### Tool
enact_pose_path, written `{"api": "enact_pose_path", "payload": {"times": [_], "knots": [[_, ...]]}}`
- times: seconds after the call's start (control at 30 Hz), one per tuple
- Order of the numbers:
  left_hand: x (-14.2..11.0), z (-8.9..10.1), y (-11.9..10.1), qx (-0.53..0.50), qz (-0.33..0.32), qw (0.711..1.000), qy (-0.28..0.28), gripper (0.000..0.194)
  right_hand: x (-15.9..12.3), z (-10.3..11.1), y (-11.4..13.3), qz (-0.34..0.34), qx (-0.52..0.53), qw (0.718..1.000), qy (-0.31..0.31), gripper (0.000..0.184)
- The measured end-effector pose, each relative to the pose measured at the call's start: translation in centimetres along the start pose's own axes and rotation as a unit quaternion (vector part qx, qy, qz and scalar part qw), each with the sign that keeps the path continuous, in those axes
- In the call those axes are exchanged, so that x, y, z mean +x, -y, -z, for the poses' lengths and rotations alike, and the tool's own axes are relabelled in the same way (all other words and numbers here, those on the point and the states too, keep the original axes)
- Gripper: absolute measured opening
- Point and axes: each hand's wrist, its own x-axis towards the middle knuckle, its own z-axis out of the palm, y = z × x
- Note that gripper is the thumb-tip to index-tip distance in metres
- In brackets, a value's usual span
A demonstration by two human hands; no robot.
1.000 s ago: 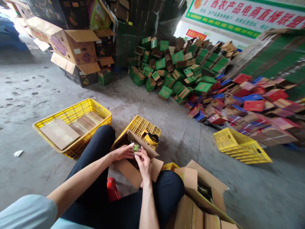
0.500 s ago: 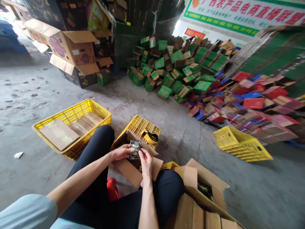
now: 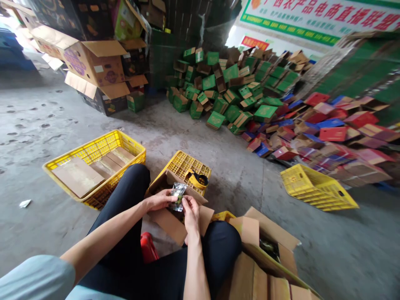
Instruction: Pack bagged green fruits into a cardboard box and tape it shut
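Observation:
Between my two hands is a small shiny plastic packet (image 3: pixel 179 190) with something greenish inside; its exact contents are too small to make out. My left hand (image 3: pixel 161 199) pinches its left edge. On the other side, my right hand (image 3: pixel 191 207) grips the lower right edge between thumb and fingers. Below the packet stands an open cardboard box (image 3: pixel 170 223) with its flaps spread, between my knees. That box rests against an upturned yellow crate (image 3: pixel 178 162), on which lies a yellow tape dispenser (image 3: pixel 197 180).
At left, a yellow crate (image 3: pixel 93 141) holds closed cartons (image 3: pixel 78 175). An open carton (image 3: pixel 275 237) with dark packets stands by my right knee. A tilted yellow crate (image 3: pixel 315 187) lies at right. Heaped green boxes (image 3: pixel 215 118) and red boxes (image 3: pixel 333 134) fill the back.
The packet, mostly hidden by my fingers a second ago, now stands up in view, tilted and brighter. My hands have opened slightly apart, both keeping hold of it.

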Motion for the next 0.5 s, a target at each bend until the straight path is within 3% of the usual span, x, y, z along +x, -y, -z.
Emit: {"api": "enact_pose_path", "payload": {"times": [0.1,0.23,0.33,0.5], "knots": [[0.0,0.3,-0.1,0.027,-0.003,0.999,-0.035,0.065,0.6,1.1,-0.5,0.014,-0.081,0.996,-0.032,0.044],[0.1,1.0,-0.4,0.104,-0.046,0.988,-0.103,0.066,1.4,3.2,-1.0,0.033,-0.29,0.951,-0.103,0.034],[0.2,1.9,-0.5,0.213,-0.083,0.959,-0.165,0.06,1.3,3.3,-1.7,0.013,-0.36,0.929,-0.087,0.021],[0.5,3.4,-0.1,0.35,-0.09,0.897,-0.256,0.047,1.0,1.8,-3.0,-0.036,-0.45,0.891,-0.047,0.025]]}}
